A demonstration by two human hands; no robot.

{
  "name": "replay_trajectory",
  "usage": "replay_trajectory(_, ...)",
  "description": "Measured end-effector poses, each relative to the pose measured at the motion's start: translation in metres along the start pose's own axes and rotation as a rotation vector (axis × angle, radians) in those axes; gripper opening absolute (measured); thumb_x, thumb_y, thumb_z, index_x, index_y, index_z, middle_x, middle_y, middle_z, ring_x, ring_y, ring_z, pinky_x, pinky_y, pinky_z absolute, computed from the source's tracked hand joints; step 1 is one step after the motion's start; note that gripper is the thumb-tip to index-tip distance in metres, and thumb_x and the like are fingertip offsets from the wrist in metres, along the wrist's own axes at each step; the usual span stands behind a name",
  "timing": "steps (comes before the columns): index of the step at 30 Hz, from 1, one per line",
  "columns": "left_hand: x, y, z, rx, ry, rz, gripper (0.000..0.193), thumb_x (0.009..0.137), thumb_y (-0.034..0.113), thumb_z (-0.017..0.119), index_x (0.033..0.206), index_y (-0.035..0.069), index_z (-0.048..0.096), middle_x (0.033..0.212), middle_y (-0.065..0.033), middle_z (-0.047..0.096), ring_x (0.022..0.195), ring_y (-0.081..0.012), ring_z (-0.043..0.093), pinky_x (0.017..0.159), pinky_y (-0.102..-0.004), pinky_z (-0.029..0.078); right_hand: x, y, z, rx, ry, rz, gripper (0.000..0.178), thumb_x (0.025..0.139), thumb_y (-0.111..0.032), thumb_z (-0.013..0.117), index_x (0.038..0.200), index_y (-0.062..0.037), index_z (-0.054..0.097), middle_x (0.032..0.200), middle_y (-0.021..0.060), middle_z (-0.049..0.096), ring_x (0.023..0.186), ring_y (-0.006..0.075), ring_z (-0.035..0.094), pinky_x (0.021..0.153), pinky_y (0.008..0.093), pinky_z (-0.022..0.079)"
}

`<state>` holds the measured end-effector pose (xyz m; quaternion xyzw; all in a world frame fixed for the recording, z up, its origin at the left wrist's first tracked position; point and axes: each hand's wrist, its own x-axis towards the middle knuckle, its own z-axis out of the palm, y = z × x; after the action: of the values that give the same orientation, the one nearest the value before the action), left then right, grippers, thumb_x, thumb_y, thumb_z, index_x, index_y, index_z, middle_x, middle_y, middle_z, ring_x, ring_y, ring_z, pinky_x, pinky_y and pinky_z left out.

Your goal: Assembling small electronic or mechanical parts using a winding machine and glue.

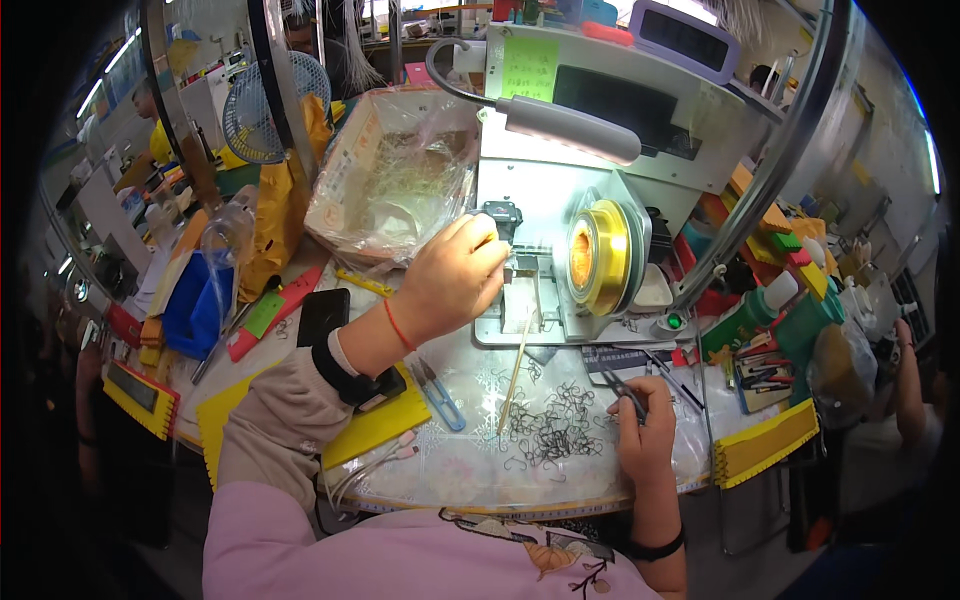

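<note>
My left hand is raised at the small black head of a white bench machine, fingers pinched together. What they hold, if anything, is hidden behind the knuckles. In my right hand is a pair of dark tweezers, low over the table with the tips pointing up and left. Just left of that hand lies a loose pile of dark fish hooks. A thin wooden stick leans from the machine's base towards the pile. A spool of yellow line is mounted on the machine's right side.
A lamp on a bent neck hangs over the machine. Behind my left hand stands a plastic-lined box of pale strands. Blue thread snips, a phone and a white cable lie near my left arm. A metal post rises at right.
</note>
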<state>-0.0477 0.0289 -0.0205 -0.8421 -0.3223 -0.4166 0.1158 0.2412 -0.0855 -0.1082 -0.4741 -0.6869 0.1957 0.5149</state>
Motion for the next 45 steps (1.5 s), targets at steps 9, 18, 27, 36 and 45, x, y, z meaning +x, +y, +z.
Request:
replay_trajectory(9, -0.001, 0.002, 0.001, -0.003, -0.004, 0.003, 0.019, 0.077, 0.0, 0.065, 0.095, -0.001, 0.063, 0.091, -0.0132, 0.054, 0.085, -0.0311, 0.056, 0.078, -0.0379, 0.048, -0.005, -0.003, -0.01, -0.1, 0.12, -0.102, 0.014, 0.089, -0.015, 0.065, 0.081, -0.0043, 0.06, 0.075, 0.008, 0.057, 0.065, 0.0206, 0.049, 0.063, 0.0318, 0.038)
replay_trajectory(18, 0.001, 0.002, 0.0, -0.003, -0.02, 0.002, 0.018, 0.077, 0.0, 0.066, 0.095, -0.001, 0.063, 0.089, -0.0126, 0.053, 0.084, -0.0302, 0.056, 0.076, -0.0372, 0.048, 0.003, 0.0, -0.013, -0.03, -0.019, -0.319, 0.029, 0.096, -0.021, 0.05, 0.084, -0.0008, 0.066, 0.075, 0.0101, 0.058, 0.073, 0.0244, 0.053, 0.069, 0.0341, 0.04)
replay_trajectory(27, 0.002, -0.001, 0.002, -0.014, 0.002, 0.004, 0.017, 0.077, -0.001, 0.064, 0.094, -0.001, 0.064, 0.086, -0.0119, 0.053, 0.082, -0.0293, 0.055, 0.074, -0.0367, 0.047, -0.005, -0.003, -0.011, 0.169, -0.027, -0.063, 0.033, 0.099, -0.022, 0.046, 0.09, 0.003, 0.065, 0.075, 0.0099, 0.061, 0.068, 0.0154, 0.056, 0.063, 0.0278, 0.043)
replay_trajectory(36, 0.002, 0.003, 0.001, -0.017, -0.006, 0.005, 0.018, 0.076, -0.004, 0.063, 0.094, -0.002, 0.064, 0.084, -0.0121, 0.052, 0.078, -0.029, 0.054, 0.07, -0.0364, 0.045, -0.008, -0.006, -0.011, 0.101, 0.031, -0.067, 0.01, 0.089, -0.003, 0.058, 0.086, 0.0003, 0.067, 0.064, 0.0079, 0.061, 0.054, 0.0169, 0.058, 0.052, 0.027, 0.044)
replay_trajectory(45, 0.005, 0.006, 0.001, -0.036, 0.015, -0.011, 0.017, 0.076, -0.004, 0.064, 0.093, -0.003, 0.065, 0.084, -0.0125, 0.052, 0.077, -0.0287, 0.054, 0.068, -0.0354, 0.045, -0.007, -0.005, -0.014, 0.071, 0.033, -0.109, 0.009, 0.087, -0.005, 0.061, 0.082, -0.0011, 0.066, 0.064, 0.0084, 0.06, 0.053, 0.0185, 0.057, 0.05, 0.0284, 0.043)
